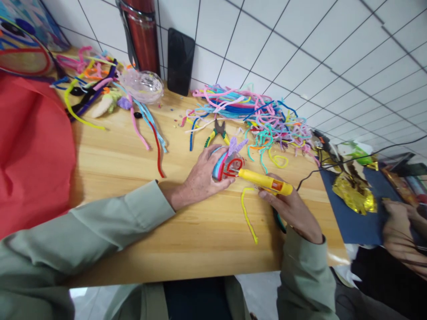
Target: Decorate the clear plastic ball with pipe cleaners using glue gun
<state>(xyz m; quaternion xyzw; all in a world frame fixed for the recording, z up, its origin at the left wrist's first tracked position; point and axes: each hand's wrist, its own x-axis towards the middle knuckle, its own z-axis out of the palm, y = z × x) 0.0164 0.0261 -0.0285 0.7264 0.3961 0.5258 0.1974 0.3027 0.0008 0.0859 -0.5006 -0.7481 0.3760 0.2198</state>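
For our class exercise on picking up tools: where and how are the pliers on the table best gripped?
Probably by the yellow-and-green handles, from above and the near side: the pliers lie with jaws toward the tiled wall and handles spread toward the left hand, close to their ends.

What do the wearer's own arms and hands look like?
The left sleeve and right sleeve are long, loose, creased and grey-green, ending around the wrists; no printed markings show on them. The left hand and right hand are bare, with no gloves.
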